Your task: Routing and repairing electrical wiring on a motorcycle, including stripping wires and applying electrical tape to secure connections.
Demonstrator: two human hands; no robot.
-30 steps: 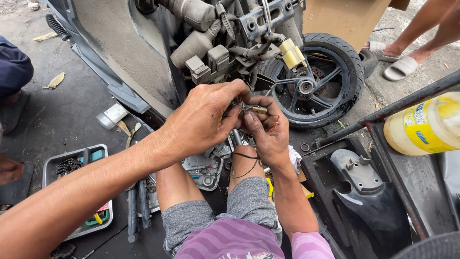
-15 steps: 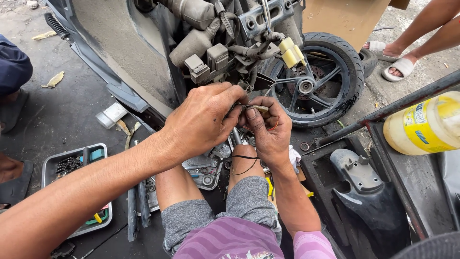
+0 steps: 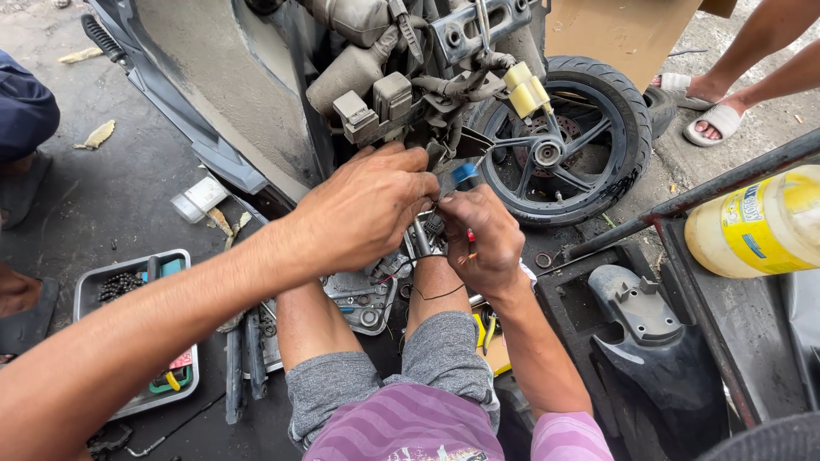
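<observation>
My left hand (image 3: 363, 209) and my right hand (image 3: 483, 239) meet in front of the stripped front end of a scooter (image 3: 401, 94). Both pinch a small bundle of wires (image 3: 436, 224) with a black connector hanging from the frame. Thin dark and red strands run down from my right fingers. A blue part (image 3: 465, 173) shows just above my right hand. The front wheel (image 3: 564, 145) stands right behind the hands. My fingertips hide the wire ends.
A grey tray (image 3: 128, 341) of small parts lies at left on the concrete. Removed black body panels (image 3: 658, 341) sit at right beside a yellow plastic bottle (image 3: 760, 226). Another person's sandalled feet (image 3: 709, 115) stand at top right; someone's dark clothing (image 3: 21, 111) at far left.
My hands stay on the wires with only slight finger shifts. The view has tilted a little, so the scooter sits slightly higher in frame.
</observation>
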